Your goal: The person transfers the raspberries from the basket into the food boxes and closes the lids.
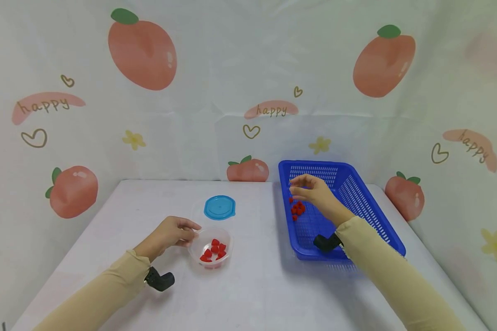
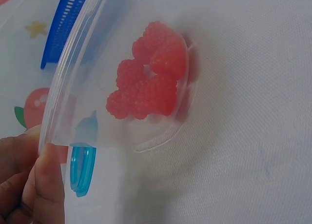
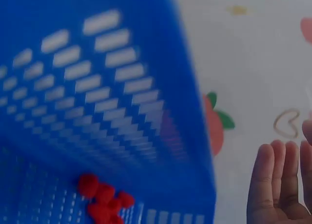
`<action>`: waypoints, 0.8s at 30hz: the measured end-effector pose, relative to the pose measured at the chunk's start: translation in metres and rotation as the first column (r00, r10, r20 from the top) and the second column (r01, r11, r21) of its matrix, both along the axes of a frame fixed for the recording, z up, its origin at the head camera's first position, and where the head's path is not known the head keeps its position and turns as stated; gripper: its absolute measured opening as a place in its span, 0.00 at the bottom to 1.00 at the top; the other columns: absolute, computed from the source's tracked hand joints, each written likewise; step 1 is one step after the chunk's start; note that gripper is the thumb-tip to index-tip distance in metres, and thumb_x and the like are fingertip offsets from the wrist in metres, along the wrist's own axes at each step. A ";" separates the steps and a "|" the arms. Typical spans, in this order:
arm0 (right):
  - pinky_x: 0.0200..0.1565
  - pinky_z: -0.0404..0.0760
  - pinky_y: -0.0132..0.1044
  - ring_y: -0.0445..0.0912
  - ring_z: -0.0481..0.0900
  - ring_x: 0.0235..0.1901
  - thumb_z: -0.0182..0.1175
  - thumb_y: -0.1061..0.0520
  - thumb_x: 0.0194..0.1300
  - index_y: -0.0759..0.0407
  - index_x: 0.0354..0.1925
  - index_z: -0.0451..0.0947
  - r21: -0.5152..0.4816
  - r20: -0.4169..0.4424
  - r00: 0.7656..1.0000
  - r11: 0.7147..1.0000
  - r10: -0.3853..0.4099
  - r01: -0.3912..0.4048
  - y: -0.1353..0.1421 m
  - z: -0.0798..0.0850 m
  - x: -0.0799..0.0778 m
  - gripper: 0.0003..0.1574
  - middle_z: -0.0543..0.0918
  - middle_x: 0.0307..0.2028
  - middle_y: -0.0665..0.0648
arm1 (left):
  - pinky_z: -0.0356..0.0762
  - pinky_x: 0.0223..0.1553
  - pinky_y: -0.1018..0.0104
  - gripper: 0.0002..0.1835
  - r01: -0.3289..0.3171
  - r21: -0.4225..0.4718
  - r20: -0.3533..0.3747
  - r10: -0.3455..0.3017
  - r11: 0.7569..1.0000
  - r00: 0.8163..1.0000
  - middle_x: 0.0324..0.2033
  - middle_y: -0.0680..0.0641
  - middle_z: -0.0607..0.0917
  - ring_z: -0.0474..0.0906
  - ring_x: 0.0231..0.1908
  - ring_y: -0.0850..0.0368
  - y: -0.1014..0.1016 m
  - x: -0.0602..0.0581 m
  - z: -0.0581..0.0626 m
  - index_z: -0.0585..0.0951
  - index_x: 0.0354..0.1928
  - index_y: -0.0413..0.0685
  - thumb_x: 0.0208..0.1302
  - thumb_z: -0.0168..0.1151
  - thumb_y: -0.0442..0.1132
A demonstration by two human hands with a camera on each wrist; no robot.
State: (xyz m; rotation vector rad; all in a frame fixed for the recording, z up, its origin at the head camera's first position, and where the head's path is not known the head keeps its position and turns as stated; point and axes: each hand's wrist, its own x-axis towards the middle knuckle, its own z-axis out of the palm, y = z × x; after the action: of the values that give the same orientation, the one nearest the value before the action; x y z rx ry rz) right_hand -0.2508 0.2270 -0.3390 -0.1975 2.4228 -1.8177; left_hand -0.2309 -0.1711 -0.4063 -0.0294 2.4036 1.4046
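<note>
- While the left hand (image 1: 170, 234) pinches the rim of a clear plastic bowl (image 1: 199, 244) between thumb and fingers, the right hand (image 1: 320, 195) hangs over a blue basket (image 1: 366, 209).
- The bowl stands on the white table (image 1: 257, 289), left of the middle between its two side edges and well in from the back edge.
- Inside the bowl sits a small cluster of red raspberry-like pieces (image 1: 215, 249), bunched on the bottom; the left wrist view shows their bumpy skins through the wall.
- The right hand's fingers and thumb are apart in the head view, and nothing can be seen between them; the right wrist view shows the fingers extended, just beyond the basket's rim from that angle.
- The basket, with slotted walls, lies along the table's right edge, its far end at the back right corner.
- More red pieces (image 1: 299, 209) lie inside it, gathered near its left wall, below the right hand.
- A light-blue lid (image 1: 220, 208) lies flat between the bowl and the table's back edge, near the bowl but apart from it.
- Both forearms wear beige sleeves (image 1: 103, 289).
</note>
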 end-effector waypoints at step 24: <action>0.54 0.80 0.48 0.62 0.78 0.52 0.58 0.63 0.67 0.76 0.56 0.68 0.322 0.130 0.982 0.942 -0.137 0.089 0.041 -0.039 -0.048 0.23 0.78 0.51 0.70 | 0.84 0.35 0.67 0.15 -0.017 -0.001 0.017 0.017 1.000 1.000 0.34 0.44 0.81 0.78 0.28 0.57 0.001 0.000 0.000 0.83 0.49 0.37 0.60 0.66 0.35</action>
State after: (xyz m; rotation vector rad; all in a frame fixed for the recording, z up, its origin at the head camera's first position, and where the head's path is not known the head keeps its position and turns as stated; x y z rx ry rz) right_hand -0.2985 0.2677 -0.3783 0.1066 2.6140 -1.3939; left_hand -0.2314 -0.1699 -0.4066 -0.0623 2.3956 1.4049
